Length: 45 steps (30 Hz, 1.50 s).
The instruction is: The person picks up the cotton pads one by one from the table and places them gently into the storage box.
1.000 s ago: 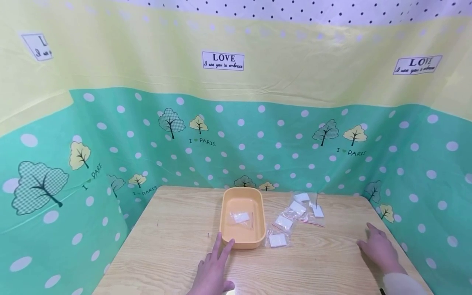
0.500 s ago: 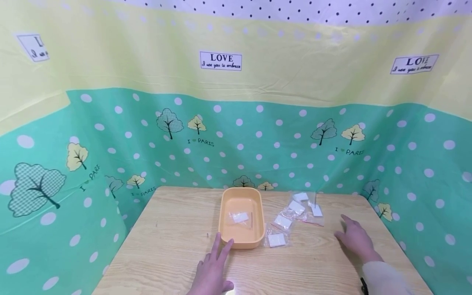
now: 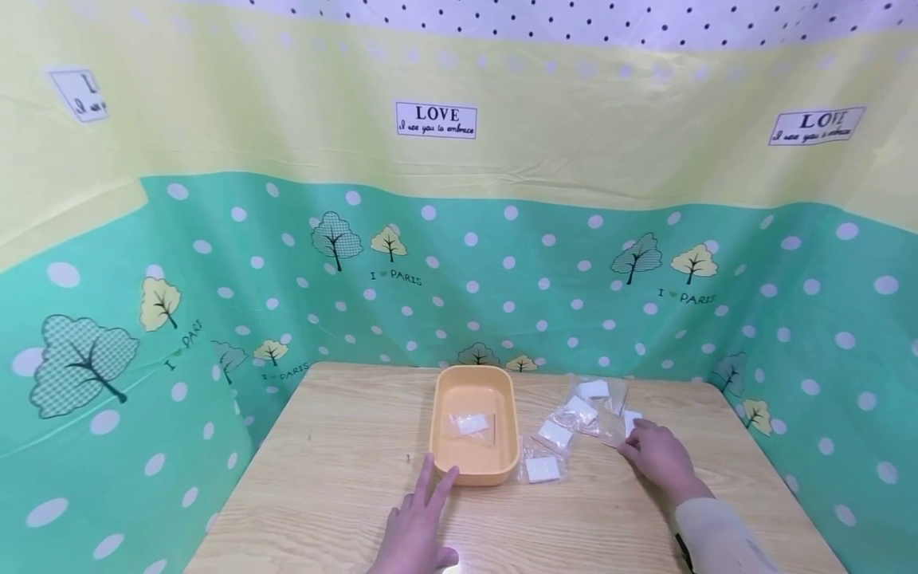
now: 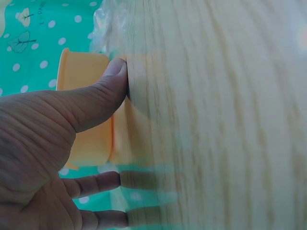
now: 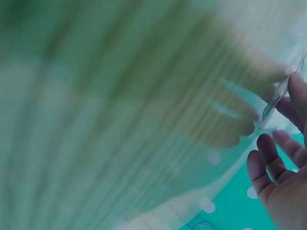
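One clear bag (image 3: 613,426) with a white card (image 3: 632,422) is pinched between the thumb and forefinger of the right hand (image 3: 658,454). Its plastic reaches leftward from that grip, and the card lies just beyond the fingertips. The other right fingers are loosely bent; in the right wrist view they stand apart from the plastic.

Left of the right fingers lie four more carded bags. The far bag (image 3: 593,389) and the middle bag (image 3: 582,410) are next to the pinched one and overlap. The third bag (image 3: 555,435) comes next along the row, and the near bag (image 3: 543,469) is farthest from the right fingertips.

The left hand (image 3: 416,518) has its fingers spread, thumb held out to the side. Two of its fingertips are at the near rim of the orange tub (image 3: 476,393), seemingly touching it; the tub stretches away ahead of them. Inside, beyond those fingertips, lies the sixth bag (image 3: 472,424), also with a card.

Under both sets of fingers is the wooden table (image 3: 344,446). Well beyond them hangs a green and yellow curtain (image 3: 459,263). Behind the right fingers shows a pale sleeve (image 3: 717,530).
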Motion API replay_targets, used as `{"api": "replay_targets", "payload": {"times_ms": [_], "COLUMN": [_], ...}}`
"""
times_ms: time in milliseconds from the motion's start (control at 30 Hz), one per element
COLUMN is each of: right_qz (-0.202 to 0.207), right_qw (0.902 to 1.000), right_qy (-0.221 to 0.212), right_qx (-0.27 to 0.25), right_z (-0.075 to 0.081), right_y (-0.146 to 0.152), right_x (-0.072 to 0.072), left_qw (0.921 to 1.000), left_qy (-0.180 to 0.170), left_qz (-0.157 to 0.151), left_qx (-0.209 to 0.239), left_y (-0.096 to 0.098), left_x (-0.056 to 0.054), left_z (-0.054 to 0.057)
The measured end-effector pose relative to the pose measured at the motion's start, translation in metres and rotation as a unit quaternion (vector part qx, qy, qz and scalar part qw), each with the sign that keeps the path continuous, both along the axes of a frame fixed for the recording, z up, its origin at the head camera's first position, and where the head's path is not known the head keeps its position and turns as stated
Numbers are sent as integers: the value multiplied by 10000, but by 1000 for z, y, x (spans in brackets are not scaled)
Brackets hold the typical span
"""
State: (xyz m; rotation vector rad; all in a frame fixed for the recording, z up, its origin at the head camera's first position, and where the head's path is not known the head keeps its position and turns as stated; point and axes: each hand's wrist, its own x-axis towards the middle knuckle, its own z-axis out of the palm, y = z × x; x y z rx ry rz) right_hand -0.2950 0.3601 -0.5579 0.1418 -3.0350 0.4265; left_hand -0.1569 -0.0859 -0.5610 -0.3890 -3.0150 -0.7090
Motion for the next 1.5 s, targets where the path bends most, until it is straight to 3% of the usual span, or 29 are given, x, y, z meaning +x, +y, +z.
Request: {"api": "replay_targets", "payload": {"times_ms": [400, 533, 667, 767, 933, 1133, 1500], "right_qz": [-69, -418, -894, -1060, -972, -899, -534], "right_qw": [9994, 9957, 9831, 9779, 9747, 9620, 9416], "right_qy": [-278, -771, -1130, -924, -293, -218, -64], "right_qx": [182, -302, -1132, -1546, -1989, -2568, -3324], "right_z": [7, 11, 23, 32, 44, 58, 74], "right_y": [13, 18, 25, 28, 26, 0, -81], "right_x": [8, 10, 14, 17, 22, 21, 6], "left_qw": [10000, 10000, 9999, 9999, 10000, 10000, 10000], "left_qy": [12, 46, 106, 111, 85, 54, 90], "left_qz": [44, 30, 27, 11, 12, 24, -17], "left_qx": [30, 44, 37, 19, 12, 57, 38], "left_y": [-3, -4, -4, -3, -3, -3, -4], "left_x": [-1, -1, -1, -1, 0, 0, 0], "left_z": [-2, -5, -6, -4, -3, -4, -2]}}
